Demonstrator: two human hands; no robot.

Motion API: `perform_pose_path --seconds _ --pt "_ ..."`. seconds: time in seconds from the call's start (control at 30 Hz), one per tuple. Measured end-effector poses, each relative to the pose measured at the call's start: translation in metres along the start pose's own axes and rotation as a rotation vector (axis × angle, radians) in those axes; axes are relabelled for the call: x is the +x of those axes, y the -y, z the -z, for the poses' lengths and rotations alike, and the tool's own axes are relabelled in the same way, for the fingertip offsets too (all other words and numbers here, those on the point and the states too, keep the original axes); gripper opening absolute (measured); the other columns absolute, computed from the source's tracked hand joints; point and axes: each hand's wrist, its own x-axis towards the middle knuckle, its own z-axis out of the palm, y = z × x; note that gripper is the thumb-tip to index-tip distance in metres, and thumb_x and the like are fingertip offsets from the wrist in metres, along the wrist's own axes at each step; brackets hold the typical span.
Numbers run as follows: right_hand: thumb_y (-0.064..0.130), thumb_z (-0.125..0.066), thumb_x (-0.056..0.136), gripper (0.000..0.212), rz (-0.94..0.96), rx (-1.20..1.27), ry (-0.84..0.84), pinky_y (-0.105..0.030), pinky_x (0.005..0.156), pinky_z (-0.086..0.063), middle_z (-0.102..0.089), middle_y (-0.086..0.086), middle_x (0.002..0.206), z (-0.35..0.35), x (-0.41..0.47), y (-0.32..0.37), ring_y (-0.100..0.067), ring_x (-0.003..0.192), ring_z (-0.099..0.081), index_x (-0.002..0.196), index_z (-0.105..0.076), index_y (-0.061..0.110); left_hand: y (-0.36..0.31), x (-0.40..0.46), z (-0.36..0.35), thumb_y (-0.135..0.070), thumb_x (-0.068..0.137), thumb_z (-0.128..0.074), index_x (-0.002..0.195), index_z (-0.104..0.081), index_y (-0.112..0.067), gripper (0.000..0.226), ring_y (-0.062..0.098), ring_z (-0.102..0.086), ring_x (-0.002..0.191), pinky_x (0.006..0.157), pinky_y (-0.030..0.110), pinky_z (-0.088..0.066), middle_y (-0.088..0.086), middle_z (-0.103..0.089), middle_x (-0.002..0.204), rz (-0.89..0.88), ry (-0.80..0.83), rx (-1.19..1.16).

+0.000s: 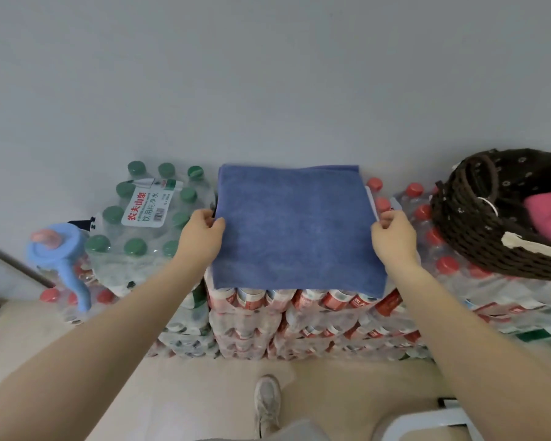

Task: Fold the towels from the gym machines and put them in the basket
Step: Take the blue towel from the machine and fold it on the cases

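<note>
Towel: your blue towel (296,230) is lying flat on the stacked water bottles (299,316)
Hands: your left hand (201,233) is pinching its left edge; your right hand (395,237) is pinching its right edge
Basket: the brown basket (477,227) is sitting far right

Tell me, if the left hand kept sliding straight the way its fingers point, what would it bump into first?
The left hand pinches the left edge of the blue towel, with its fingers pointing up and to the right. Going straight on, it would most likely slide over the towel itself and then reach the grey wall behind, though depth is hard to judge.
</note>
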Motion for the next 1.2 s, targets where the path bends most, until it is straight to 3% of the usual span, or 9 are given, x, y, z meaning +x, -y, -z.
perform_pose_path --seconds 0.13,0.27,0.33,0.43,0.63,0.9,1.0,1.07,1.2 --pt "0.016 -0.048 0.091 0.012 0.023 -0.106 -0.004 -0.03 0.072 -0.039 -0.05 -0.004 0.088 0.009 -0.028 -0.017 -0.022 0.079 -0.046 0.099 -0.051 0.007 0.024 -0.034 0.002 -0.025 0.097 -0.041 0.127 -0.044 -0.005 0.037 0.018 -0.046 0.093 0.079 0.031 -0.036 0.0 -0.049 0.105 -0.001 -0.081 0.009" --pt "0.02 -0.05 0.091 0.026 -0.101 -0.012 0.127 -0.029 0.054 -0.034 -0.043 -0.005 0.064 0.01 -0.057 -0.036 -0.025 0.071 -0.043 0.07 -0.044 0.007 0.051 -0.052 -0.001 -0.03 0.096 -0.04 0.103 -0.052 -0.005 0.028 0.022 -0.048 0.08 0.068 0.03 -0.039 0.006 -0.052 0.093 0.124 0.006 -0.026" --pt "0.022 -0.054 0.09 0.018 -0.204 0.101 0.221 -0.033 0.065 -0.043 -0.055 -0.01 0.078 0.009 -0.068 -0.042 -0.026 0.079 -0.05 0.084 -0.057 0.006 0.056 -0.061 -0.005 -0.032 0.096 -0.041 0.088 -0.048 -0.011 0.024 0.021 -0.045 0.081 0.07 0.029 -0.035 0.004 -0.046 0.083 0.197 0.089 -0.096" --pt "0.02 -0.054 0.092 0.029 -0.308 0.312 0.259 -0.038 0.083 -0.049 -0.061 -0.011 0.107 0.015 -0.074 -0.042 -0.03 0.099 -0.058 0.115 -0.057 0.003 0.055 -0.068 -0.007 -0.03 0.096 -0.045 0.113 -0.05 -0.006 0.03 0.021 -0.044 0.095 0.081 0.032 -0.034 0.004 -0.053 0.099 0.238 0.159 -0.181" --pt "0.015 -0.045 0.097 0.027 -0.36 0.577 0.266 -0.037 0.089 -0.048 -0.057 -0.007 0.114 0.033 -0.081 -0.044 -0.028 0.103 -0.058 0.122 -0.05 0.009 0.045 -0.075 -0.004 -0.025 0.096 -0.046 0.126 -0.045 -0.007 0.035 0.025 -0.055 0.097 0.085 0.035 -0.047 0.01 -0.055 0.12 0.322 0.201 -0.427" --pt "0.006 -0.043 0.09 0.022 -0.163 0.611 -0.051 -0.02 0.041 -0.033 -0.049 -0.001 0.074 0.033 -0.118 -0.059 -0.01 0.046 -0.039 0.083 -0.055 0.023 0.057 -0.102 0.021 -0.024 0.092 -0.052 0.08 -0.049 -0.015 0.016 0.018 -0.04 0.06 0.065 0.036 -0.037 0.004 -0.046 0.067 0.121 0.137 -0.451" --pt "-0.002 -0.041 0.087 0.032 -0.168 0.752 -0.06 -0.016 0.04 -0.038 -0.052 -0.003 0.072 0.038 -0.135 -0.061 -0.005 0.038 -0.045 0.066 -0.059 0.015 0.059 -0.109 0.029 -0.02 0.091 -0.055 0.101 -0.045 -0.017 0.014 0.014 -0.045 0.059 0.06 0.027 -0.042 0.002 -0.05 0.079 0.055 0.108 -0.533" --pt "-0.004 -0.037 0.086 0.034 -0.19 0.782 -0.062 -0.015 0.046 -0.045 -0.056 -0.005 0.074 0.04 -0.142 -0.059 -0.004 0.042 -0.052 0.068 -0.061 0.013 0.057 -0.111 0.035 -0.018 0.092 -0.055 0.108 -0.045 -0.027 0.021 0.013 -0.049 0.062 0.061 0.025 -0.046 0.001 -0.053 0.089 -0.007 0.128 -0.519" --pt "-0.005 -0.033 0.09 0.033 -0.206 0.777 0.046 -0.025 0.074 -0.052 -0.066 -0.006 0.084 0.042 -0.136 -0.048 -0.013 0.072 -0.064 0.092 -0.061 0.013 0.048 -0.112 0.043 -0.015 0.09 -0.056 0.078 -0.063 -0.019 0.015 0.012 -0.05 0.068 0.06 0.015 -0.046 -0.002 -0.057 0.078 -0.11 0.153 -0.398"
